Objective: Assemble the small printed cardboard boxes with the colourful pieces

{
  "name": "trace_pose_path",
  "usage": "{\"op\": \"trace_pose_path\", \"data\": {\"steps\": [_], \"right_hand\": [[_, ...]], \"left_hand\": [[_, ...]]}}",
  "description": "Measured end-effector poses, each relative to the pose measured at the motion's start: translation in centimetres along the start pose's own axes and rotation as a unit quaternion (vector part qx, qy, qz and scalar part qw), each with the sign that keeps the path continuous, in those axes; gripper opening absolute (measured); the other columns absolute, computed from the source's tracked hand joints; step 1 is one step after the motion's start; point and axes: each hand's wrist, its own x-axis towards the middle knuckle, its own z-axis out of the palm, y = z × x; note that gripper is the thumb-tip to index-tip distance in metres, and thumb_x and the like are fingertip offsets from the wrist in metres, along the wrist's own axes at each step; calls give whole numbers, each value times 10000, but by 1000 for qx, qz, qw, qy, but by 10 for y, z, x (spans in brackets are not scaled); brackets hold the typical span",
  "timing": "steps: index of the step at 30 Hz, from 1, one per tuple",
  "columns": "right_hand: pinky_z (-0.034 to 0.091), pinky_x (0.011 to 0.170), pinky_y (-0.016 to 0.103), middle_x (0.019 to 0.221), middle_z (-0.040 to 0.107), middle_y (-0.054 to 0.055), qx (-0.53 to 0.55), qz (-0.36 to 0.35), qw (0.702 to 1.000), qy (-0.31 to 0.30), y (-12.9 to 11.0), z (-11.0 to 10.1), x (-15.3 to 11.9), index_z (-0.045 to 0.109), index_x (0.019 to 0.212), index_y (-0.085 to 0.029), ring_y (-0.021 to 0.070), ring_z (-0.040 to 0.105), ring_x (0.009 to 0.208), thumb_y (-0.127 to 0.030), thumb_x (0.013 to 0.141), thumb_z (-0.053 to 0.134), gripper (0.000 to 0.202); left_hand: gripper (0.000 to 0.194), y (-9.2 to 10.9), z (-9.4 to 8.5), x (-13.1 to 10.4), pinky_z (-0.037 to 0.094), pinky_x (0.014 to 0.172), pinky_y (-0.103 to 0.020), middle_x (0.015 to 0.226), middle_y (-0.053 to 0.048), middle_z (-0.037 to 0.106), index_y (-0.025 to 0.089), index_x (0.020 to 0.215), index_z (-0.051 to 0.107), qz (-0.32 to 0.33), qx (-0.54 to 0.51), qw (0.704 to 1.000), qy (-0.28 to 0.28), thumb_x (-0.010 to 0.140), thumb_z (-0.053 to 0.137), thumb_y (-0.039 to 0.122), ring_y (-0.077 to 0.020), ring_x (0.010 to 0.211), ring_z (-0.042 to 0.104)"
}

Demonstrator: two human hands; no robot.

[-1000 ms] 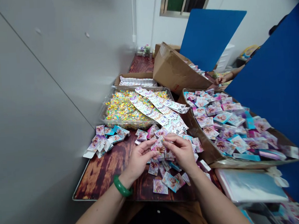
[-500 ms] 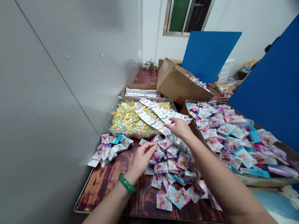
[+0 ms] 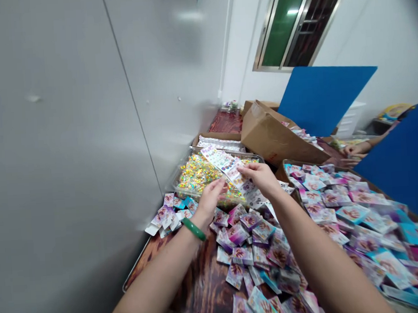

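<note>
My right hand [image 3: 261,176] pinches a long white sticker strip [image 3: 218,159] printed with small coloured figures. The strip lies slantwise over a clear plastic tray [image 3: 197,193] of small bagged yellow, orange and green pieces [image 3: 196,171]. More of the printed strips hang below and beyond that hand. Close by on the left, my left hand [image 3: 211,201], above a green bangle [image 3: 194,229], has its fingers pressed together near the tray's front rim. What they hold, if anything, cannot be made out. Below both hands spreads a heap of small printed boxes [image 3: 243,256] picturing hands.
A smaller group of boxes [image 3: 166,216] lies left against the grey wall panel [image 3: 69,136]. At right stands a carton [image 3: 286,170] full of similar boxes. Behind are a tilted carton [image 3: 271,134], a carton of strips [image 3: 201,139], blue panels [image 3: 327,97] and another person's hands [image 3: 353,153].
My view has swung left, so the scene sits further right. My left hand has risen nearer the tray and my right hand. The strip in my right hand has been drawn across the tray.
</note>
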Motion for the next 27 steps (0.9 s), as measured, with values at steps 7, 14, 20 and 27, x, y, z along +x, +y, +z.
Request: {"op": "trace_pose_path", "data": {"steps": [7, 14, 20, 27], "right_hand": [[353, 497, 244, 537, 548, -3, 8, -51, 997, 61, 3, 11, -14, 639, 603, -146, 122, 468, 512, -507, 729, 560, 390], [449, 742, 383, 866, 685, 143, -75, -79, 981, 158, 2, -19, 8, 694, 829, -113, 282, 598, 844, -475, 663, 659, 400], [404, 969, 474, 1220, 591, 111, -187, -390, 902, -9, -43, 1, -48, 565, 1211, -238, 278, 513, 1144, -403, 759, 674, 494], [494, 827, 409, 1049, 679, 79, -143, -339, 930, -14, -42, 17, -77, 567, 1221, -238, 225, 623, 924, -174, 839, 529, 389]], "left_hand": [[386, 22, 16, 16, 466, 663, -268, 741, -42, 643, 107, 773, 641, 55, -52, 997, 14, 619, 745, 446, -130, 656, 574], [308, 36, -8, 0, 403, 577, -234, 636, 1, 590, 132, 701, 631, 87, 41, 995, 25, 653, 731, 419, -119, 607, 518], [300, 59, -10, -17, 341, 547, -223, 588, 26, 516, 128, 667, 630, 126, 157, 979, -29, 723, 670, 420, -93, 562, 437], [381, 65, -10, -34, 381, 590, -252, 628, -14, 574, 130, 702, 664, 126, 212, 966, -74, 773, 592, 497, -127, 610, 498]]}}
